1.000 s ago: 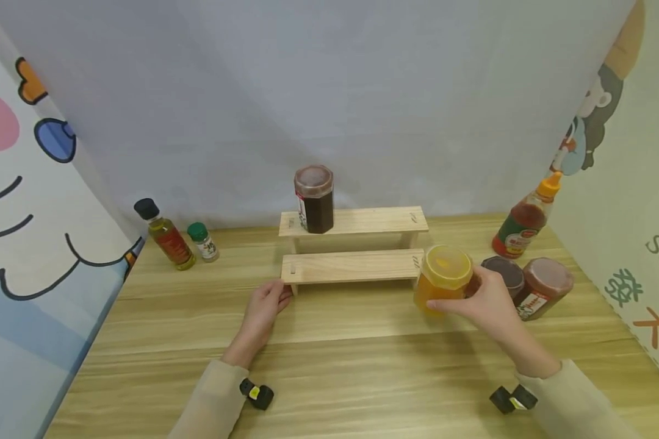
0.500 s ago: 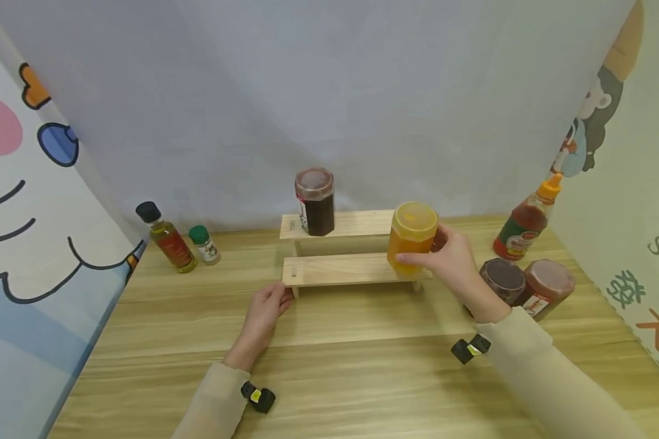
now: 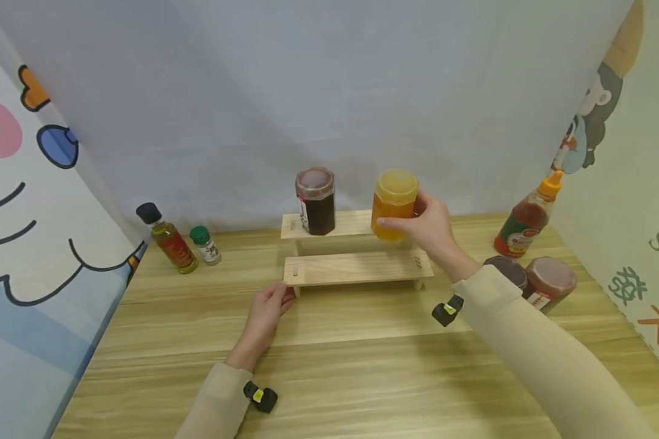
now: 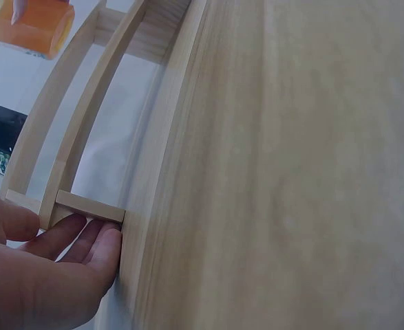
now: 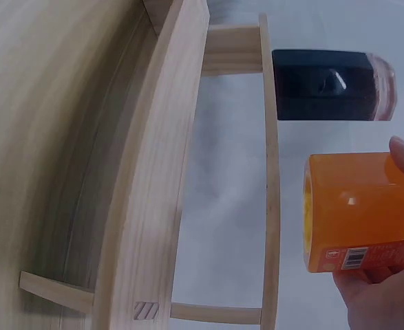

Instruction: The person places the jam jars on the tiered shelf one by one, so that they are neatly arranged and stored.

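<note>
My right hand (image 3: 432,227) grips an octagonal jar of orange contents with a yellow lid (image 3: 391,208), thumb on the near side. In the right wrist view, a narrow gap shows between the base of the orange jar (image 5: 358,206) and the upper board of a two-step wooden rack (image 3: 357,268). A dark jar with a clouded lid (image 3: 321,213) stands upright on that upper board, toward the left. My left hand (image 3: 265,310) holds the rack's left front end. In the left wrist view, its thumb lies against the board and its fingers (image 4: 105,251) curl at the leg.
Two more dark jars, one at the front (image 3: 549,283) and one behind my sleeve (image 3: 506,271), stand at right. Behind them is a red sauce bottle with an orange cap (image 3: 518,228). At left stand an oil bottle (image 3: 174,247) and a green-capped shaker (image 3: 205,247). A pale curtain (image 3: 252,110) hangs behind.
My right hand has lifted the orange jar from beside the rack's right end, moving it left and back to the upper board. My left hand has stayed at the rack's left end.
</note>
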The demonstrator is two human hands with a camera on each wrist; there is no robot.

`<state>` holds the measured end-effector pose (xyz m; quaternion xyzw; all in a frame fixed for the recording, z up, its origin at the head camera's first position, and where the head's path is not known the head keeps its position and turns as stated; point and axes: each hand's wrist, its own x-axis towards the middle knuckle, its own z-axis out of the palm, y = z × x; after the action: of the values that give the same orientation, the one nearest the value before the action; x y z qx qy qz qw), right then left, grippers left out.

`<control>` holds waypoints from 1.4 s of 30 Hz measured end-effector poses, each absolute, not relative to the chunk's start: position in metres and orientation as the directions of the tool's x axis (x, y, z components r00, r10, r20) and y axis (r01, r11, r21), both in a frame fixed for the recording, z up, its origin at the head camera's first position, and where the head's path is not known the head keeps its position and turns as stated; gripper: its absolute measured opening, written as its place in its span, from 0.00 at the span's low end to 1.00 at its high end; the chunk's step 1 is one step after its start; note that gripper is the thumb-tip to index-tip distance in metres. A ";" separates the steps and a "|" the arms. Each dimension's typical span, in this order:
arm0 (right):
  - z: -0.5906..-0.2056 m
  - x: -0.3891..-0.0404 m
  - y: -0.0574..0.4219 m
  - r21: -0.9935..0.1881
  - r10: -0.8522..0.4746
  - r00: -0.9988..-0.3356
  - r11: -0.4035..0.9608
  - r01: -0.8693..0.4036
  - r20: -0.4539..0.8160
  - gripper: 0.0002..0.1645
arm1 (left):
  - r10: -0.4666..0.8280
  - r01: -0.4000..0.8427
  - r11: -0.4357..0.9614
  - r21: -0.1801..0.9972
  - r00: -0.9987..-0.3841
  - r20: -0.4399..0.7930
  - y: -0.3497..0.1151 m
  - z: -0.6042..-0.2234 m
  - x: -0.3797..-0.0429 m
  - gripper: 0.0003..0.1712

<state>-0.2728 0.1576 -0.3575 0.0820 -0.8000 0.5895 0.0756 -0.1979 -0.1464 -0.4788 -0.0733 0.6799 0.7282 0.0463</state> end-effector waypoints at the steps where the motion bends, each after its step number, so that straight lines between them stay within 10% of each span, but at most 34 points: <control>1: -0.357 -0.276 0.156 -0.933 -0.041 -0.977 0.292 -0.212 0.209 0.38 | -0.032 -0.166 -0.069 0.984 -0.985 -0.169 -0.146 -0.479 -0.198 0.23; 42: -0.340 -0.290 0.169 -0.960 -0.047 -0.991 0.246 -0.131 0.123 0.48 | -0.026 -0.168 -0.054 0.984 -0.985 -0.170 -0.145 -0.480 -0.200 0.24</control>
<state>-0.2899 0.1686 -0.3405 0.0566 -0.7887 0.6112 0.0342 -0.1998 -0.1450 -0.4798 -0.0709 0.6860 0.7225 0.0491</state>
